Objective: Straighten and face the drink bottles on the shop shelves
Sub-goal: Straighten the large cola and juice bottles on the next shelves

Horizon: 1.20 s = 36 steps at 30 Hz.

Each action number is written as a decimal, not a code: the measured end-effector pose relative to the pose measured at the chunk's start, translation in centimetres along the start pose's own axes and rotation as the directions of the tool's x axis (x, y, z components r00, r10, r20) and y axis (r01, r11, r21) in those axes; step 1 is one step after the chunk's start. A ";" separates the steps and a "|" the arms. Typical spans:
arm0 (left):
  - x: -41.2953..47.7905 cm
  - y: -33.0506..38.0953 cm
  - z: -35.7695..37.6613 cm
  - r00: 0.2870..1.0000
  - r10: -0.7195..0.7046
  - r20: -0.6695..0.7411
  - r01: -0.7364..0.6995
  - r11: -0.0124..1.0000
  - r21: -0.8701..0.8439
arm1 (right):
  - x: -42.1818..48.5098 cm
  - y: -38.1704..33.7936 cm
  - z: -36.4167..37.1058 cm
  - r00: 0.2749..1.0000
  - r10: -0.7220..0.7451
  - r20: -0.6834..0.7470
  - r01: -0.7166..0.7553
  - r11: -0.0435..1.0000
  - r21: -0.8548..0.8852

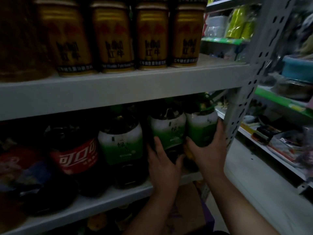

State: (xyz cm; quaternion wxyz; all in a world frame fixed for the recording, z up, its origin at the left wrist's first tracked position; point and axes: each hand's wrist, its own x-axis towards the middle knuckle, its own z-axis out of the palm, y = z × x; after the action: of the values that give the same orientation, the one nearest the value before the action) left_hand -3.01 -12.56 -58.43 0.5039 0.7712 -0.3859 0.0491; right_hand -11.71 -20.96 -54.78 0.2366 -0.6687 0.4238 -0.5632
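On the lower shelf stand three green-and-white labelled tea bottles. My left hand grips the lower part of the middle bottle. My right hand wraps around the rightmost bottle, thumb in front and fingers round its right side, close to the shelf post. The leftmost green bottle stands untouched beside a red-labelled cola bottle. The bottle caps are hidden behind the upper shelf edge.
Several gold energy-drink cans line the upper shelf. Dark packets lie at the lower left. A cardboard box sits under the shelf. Another rack with assorted goods stands to the right.
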 end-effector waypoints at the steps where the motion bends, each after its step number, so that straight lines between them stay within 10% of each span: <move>1: 0.2 -0.2 0.2 1.000 0.009 -0.018 -0.009 1.000 0.000 | 0.0 0.2 0.0 1.000 0.006 -0.002 -0.006 1.000 0.004; 7: 0.4 -0.5 0.1 0.999 -0.005 -0.037 0.003 0.999 -0.045 | 0.7 0.4 -1.8 0.995 0.021 0.094 -0.032 0.993 0.112; 18: -1.3 -2.2 0.3 0.824 0.565 0.036 -0.531 0.750 0.395 | 3.1 1.1 -4.0 0.867 0.014 0.498 -0.139 0.967 0.215; 26: -2.6 -5.2 0.0 0.835 0.511 0.201 -0.534 0.669 0.517 | -0.8 0.8 -2.3 0.978 -0.030 0.208 0.048 0.995 -0.085; 36: -3.7 -4.8 -2.5 0.864 0.422 0.275 -0.503 0.702 0.504 | 0.1 2.1 -2.6 0.905 0.201 0.376 -0.333 0.883 0.330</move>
State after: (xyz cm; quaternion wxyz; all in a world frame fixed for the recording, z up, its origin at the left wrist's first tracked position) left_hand -1.69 -7.58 -62.49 0.1988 0.7634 -0.5694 0.2314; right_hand -14.84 -21.76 -55.69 0.5078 -0.6277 0.3476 -0.4767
